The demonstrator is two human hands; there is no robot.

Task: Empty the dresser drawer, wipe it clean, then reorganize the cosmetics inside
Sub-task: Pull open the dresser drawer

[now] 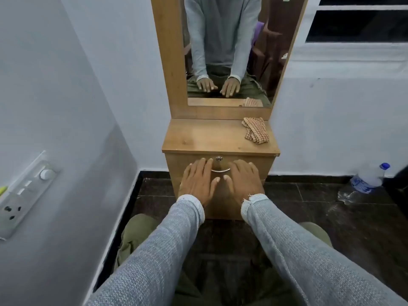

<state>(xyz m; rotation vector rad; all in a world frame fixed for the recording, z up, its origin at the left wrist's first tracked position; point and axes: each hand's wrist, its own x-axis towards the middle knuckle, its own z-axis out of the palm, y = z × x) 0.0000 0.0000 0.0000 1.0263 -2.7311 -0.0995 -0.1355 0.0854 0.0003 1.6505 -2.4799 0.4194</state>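
Head view: two hands lying flat in front of a closed drawer.
Left hand (197, 180) and right hand (244, 181) are hovering spread, fingers straight, flanking the handle (220, 170) on the drawer (260, 166); cloth (256, 130) is lying on the dresser (207, 135) top, right rear.

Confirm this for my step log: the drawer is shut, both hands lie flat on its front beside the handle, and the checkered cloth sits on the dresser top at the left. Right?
Not quite. The head view shows the checkered cloth on the right side of the dresser top, not the left. The rest holds: the drawer is shut, with the left hand and right hand flat on its front beside the handle.
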